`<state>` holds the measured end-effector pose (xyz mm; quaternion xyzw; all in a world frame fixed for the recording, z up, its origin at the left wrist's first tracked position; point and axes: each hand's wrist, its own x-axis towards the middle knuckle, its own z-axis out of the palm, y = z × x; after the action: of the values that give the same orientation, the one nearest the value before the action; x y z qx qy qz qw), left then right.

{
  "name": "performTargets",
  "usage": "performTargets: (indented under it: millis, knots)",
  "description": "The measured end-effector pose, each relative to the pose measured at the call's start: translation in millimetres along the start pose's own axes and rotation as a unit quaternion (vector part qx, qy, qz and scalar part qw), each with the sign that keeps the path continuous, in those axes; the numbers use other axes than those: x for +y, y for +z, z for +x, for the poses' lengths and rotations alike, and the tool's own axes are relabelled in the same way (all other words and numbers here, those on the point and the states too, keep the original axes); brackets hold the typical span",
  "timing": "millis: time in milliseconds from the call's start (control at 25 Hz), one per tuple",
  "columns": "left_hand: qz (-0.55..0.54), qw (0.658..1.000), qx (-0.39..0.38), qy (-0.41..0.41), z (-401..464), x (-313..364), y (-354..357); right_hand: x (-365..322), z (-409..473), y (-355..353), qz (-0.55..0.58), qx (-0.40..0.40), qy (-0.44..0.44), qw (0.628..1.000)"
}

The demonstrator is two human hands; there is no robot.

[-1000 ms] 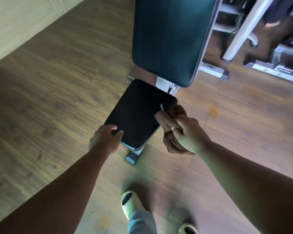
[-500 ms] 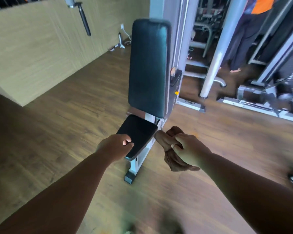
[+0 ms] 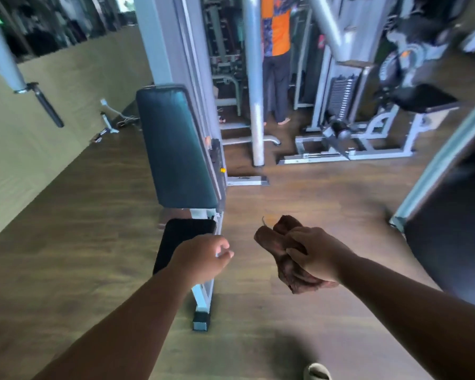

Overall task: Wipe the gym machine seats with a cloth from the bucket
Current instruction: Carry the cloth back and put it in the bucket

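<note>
Gym wood floor [image 3: 80, 242], black seat [image 3: 176, 242], right hand [image 3: 317, 253] gripping brown cloth [image 3: 279, 242], left hand [image 3: 203, 256] loosely curled, empty

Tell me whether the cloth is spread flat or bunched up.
Bunched up. The brown cloth is wadded into thick folds in the right hand, whose fingers curl round it, and it is held in the air beside the seat, not laid out.

place: gym | centre: padded seat [image 3: 185, 242] and upright backrest [image 3: 176, 149] | upper right: weight-stack machine [image 3: 340, 97] on steel frame | upper left: hanging bar handle [image 3: 48, 106] | wood-look floor [image 3: 66, 242]
</note>
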<state>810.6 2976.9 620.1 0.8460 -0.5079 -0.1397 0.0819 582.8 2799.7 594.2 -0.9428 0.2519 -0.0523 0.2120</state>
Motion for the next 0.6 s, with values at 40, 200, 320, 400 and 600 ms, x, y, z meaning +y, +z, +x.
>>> performTargets:
  millis: [40, 200, 320, 400, 600]
  knots:
    - [-0.001, 1.000, -0.007, 0.022, 0.3, 11.8, 0.1, -0.4, -14.9, -3.1, 0.005, 0.008, 0.016, 1.000]
    - [0.025, 0.993, -0.023, 0.117, 8.9, 82.5, 4.4, 20.1, -81.8, -22.8, -0.002, 0.059, 0.095, 0.994]
    - [0.025, 0.982, -0.032, 0.186, 12.7, 161.0, 9.7, 54.9, -149.8, -48.0, -0.014, 0.106, 0.174, 0.979]
    - [0.029, 0.972, -0.048, 0.227, 11.7, 219.4, 16.4, 81.0, -200.0, -65.8, -0.005, 0.128, 0.230, 0.965]
    - [0.031, 0.940, -0.068, 0.333, -5.9, 399.2, 61.6, 157.8, -347.2, -108.7, 0.003, 0.188, 0.338, 0.922]
